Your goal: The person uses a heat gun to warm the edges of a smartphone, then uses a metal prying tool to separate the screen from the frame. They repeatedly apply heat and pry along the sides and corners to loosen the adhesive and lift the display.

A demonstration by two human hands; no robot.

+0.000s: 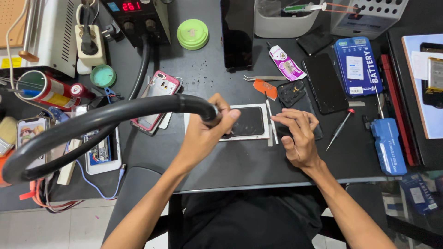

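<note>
My left hand grips the end of a thick black hose, a hot-air handpiece, and points it down at a dark phone that lies on a white pad in the middle of the black bench. My right hand rests on the bench just right of the pad, fingers curled beside a thin white stick at the phone's right edge. I cannot tell whether it pinches anything.
A pink phone frame lies left of the pad. Tweezers, an orange pick, a glue tube, a black screen, a screwdriver and blue boxes lie to the right. The heat station stands at the back.
</note>
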